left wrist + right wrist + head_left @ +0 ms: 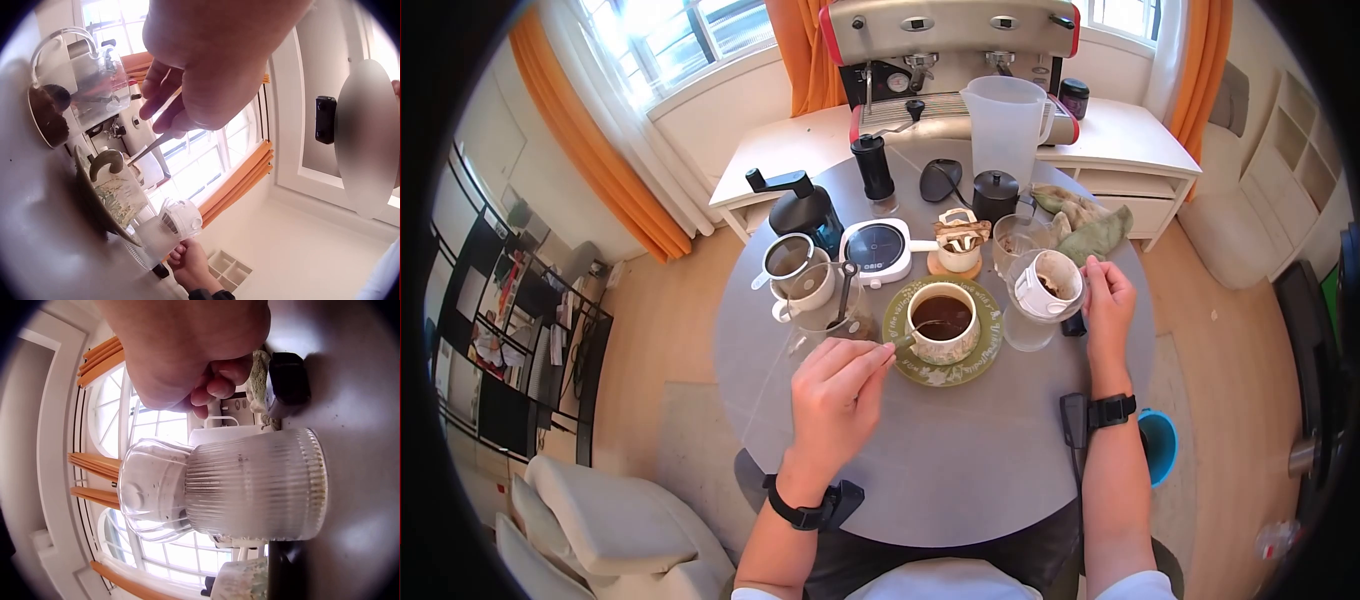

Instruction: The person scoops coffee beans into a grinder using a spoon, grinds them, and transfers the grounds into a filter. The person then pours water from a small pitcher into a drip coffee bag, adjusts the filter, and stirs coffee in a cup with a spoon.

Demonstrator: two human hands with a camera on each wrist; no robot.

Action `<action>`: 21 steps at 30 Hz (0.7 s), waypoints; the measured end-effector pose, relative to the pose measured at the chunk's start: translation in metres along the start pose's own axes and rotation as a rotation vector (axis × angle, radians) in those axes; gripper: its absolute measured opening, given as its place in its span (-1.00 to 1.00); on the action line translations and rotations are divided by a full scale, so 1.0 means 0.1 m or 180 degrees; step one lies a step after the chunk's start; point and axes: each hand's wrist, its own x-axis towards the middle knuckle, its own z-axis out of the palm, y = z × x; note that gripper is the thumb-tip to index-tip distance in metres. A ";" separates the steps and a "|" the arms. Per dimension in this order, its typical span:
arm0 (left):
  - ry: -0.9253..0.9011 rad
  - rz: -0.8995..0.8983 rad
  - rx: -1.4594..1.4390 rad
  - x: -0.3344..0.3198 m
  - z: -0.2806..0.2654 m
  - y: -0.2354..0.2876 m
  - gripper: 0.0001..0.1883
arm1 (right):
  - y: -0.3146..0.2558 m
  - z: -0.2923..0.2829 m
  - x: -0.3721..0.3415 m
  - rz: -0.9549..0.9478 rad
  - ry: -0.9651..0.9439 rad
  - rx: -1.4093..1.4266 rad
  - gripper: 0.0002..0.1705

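Note:
My left hand (pixel 835 400) pinches the thin handle of a metal spoon (pixel 150 149), whose other end dips into coffee in a patterned cup (pixel 943 350). The cup stands on a green saucer (pixel 908 367) with lettering round its rim. My right hand (pixel 1109 305) hangs loosely curled beside a dripper (pixel 1050 284) with brown grounds inside. In the right wrist view a gap shows between its fingertips and the dripper, and nothing shows in its fingers. Under the dripper stands a ribbed glass (pixel 256 487).
Left of the saucer are a clear glass jug (pixel 115 94) with dark contents and a white mug (pixel 808 295). Behind stand a white scale (pixel 875 250), hand grinder (pixel 874 170), French press (pixel 996 195) and plastic pitcher (pixel 1005 130). A black object (pixel 289 378) lies near my right hand.

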 end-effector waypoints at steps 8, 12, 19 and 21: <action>-0.0020 0.0051 -0.0155 0.09 0.21 -0.06 -0.84 | 0.00 -0.05 0.03 -0.0013 -0.0052 -0.0074 -0.64; -0.0104 0.0050 -0.0146 0.02 0.14 -0.04 -0.83 | 0.03 -0.05 0.03 0.0007 -0.0024 -0.0035 -0.64; -0.0053 -0.0017 -0.0060 0.08 -0.01 -0.06 -0.84 | 0.04 -0.05 0.03 -0.0011 -0.0024 0.0015 -0.64; 0.0033 -0.0110 -0.0048 0.14 0.02 -0.08 -0.89 | 0.04 -0.05 0.03 0.0011 -0.0022 0.0032 -0.64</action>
